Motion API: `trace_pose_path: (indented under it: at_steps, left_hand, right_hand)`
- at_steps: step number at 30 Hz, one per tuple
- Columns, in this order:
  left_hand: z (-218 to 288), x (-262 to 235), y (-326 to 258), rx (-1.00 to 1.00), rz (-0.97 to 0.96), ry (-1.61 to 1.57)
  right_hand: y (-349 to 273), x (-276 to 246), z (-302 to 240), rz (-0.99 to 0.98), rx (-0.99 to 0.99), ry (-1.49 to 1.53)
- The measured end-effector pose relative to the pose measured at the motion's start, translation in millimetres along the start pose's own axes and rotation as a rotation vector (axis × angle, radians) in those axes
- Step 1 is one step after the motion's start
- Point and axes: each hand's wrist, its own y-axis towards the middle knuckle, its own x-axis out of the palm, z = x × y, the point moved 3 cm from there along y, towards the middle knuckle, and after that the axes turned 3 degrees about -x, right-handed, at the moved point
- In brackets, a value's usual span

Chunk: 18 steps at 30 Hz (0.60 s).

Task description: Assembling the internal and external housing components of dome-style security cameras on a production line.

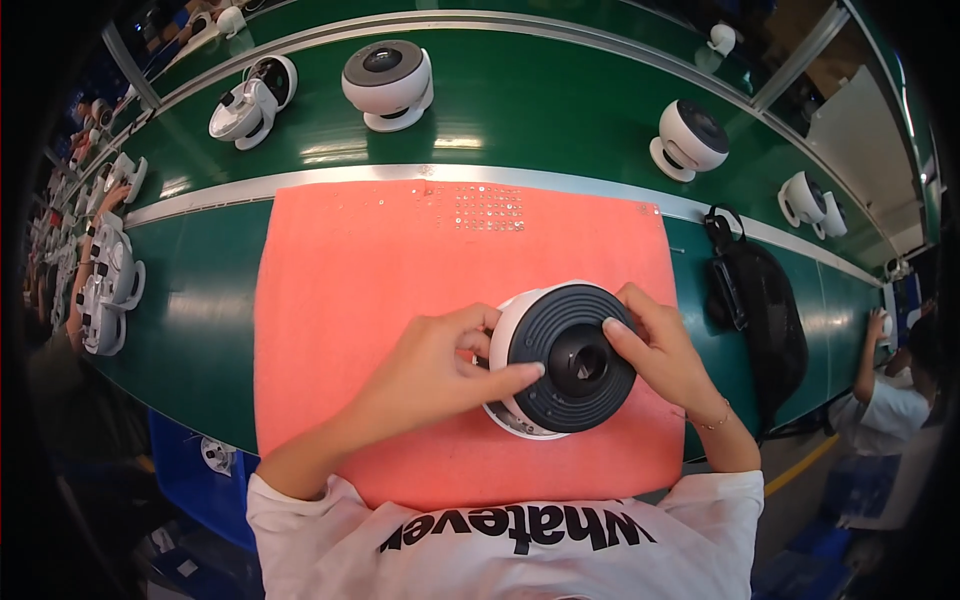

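Over the mat (335,265), the device (572,360) hides some of the right hand's (668,352) fingers; bits (490,208) near the mat's far edge are too small to identify.

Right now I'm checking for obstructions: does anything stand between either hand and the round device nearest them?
Nothing visible does: the left hand and right hand both touch the device directly. The black bag lies off to the right.

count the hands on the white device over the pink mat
2 on the device: the left hand at its left side, the right hand at its upper right. No other hand shows on it, though its underside is hidden.
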Motion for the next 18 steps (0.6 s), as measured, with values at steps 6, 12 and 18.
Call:
trace_pose_path:
  at_steps: [6, 12, 18]
  left_hand:
    - [7, -19, -7, 0.061, 0.053, 0.118]
    - [21, -26, -17, 0.098, 0.084, 0.420]
    - [22, -26, -42, 0.035, 0.060, 0.315]
  right_hand:
    - [12, 13, -6, -0.062, 0.003, -0.035]
    - [12, 21, -8, -0.129, 0.141, 0.115]
    - [-8, 25, -43, -0.035, 0.024, 0.071]
